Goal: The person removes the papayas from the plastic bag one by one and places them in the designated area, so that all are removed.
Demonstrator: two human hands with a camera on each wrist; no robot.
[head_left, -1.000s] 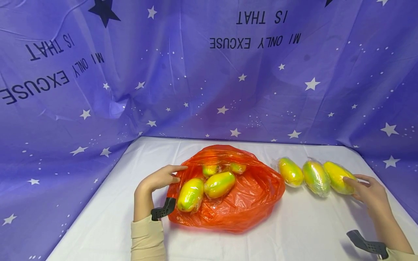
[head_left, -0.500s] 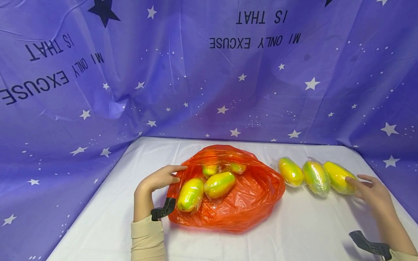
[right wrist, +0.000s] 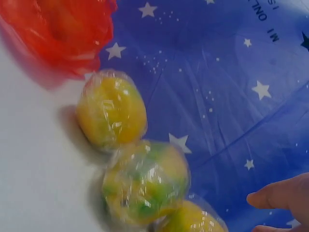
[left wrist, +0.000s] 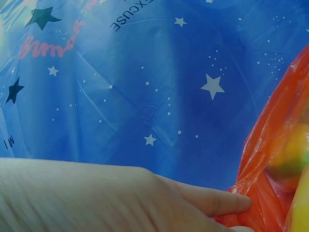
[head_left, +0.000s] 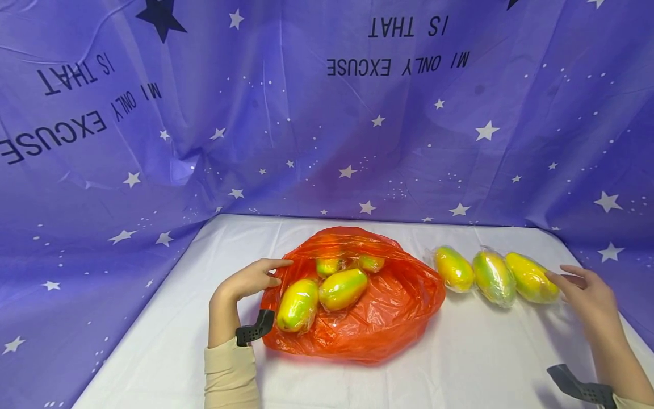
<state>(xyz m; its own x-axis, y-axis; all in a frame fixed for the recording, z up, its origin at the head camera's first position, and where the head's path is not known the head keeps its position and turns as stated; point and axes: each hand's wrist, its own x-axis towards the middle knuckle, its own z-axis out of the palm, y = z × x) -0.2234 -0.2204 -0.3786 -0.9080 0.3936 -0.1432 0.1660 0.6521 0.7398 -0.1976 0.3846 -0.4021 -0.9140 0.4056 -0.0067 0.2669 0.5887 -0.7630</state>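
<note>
In the head view a red plastic bag (head_left: 388,318) lies with its mouth toward me, several plastic-wrapped yellow-green mangoes inside, among them a front left mango (head_left: 298,307) and a middle mango (head_left: 344,289). My left hand (head_left: 252,279) holds the bag's left rim between finger and thumb; the left wrist view has its fingertips on the red film (left wrist: 265,208). To the right of the bag, three more wrapped mangoes lie in a row. My right hand (head_left: 590,292) is beside the rightmost mango (head_left: 531,278), fingers loosely spread and holding nothing.
The left mango (head_left: 453,270) of the row lies close to the bag's right edge, with the middle one (head_left: 494,278) next to it. A white cloth (head_left: 485,363) covers the table. Behind it hangs a purple star-patterned curtain (head_left: 306,130).
My right hand has drawn back to the right, away from the rightmost mango, which stays in place. The left hand and the bag look unmoved.
</note>
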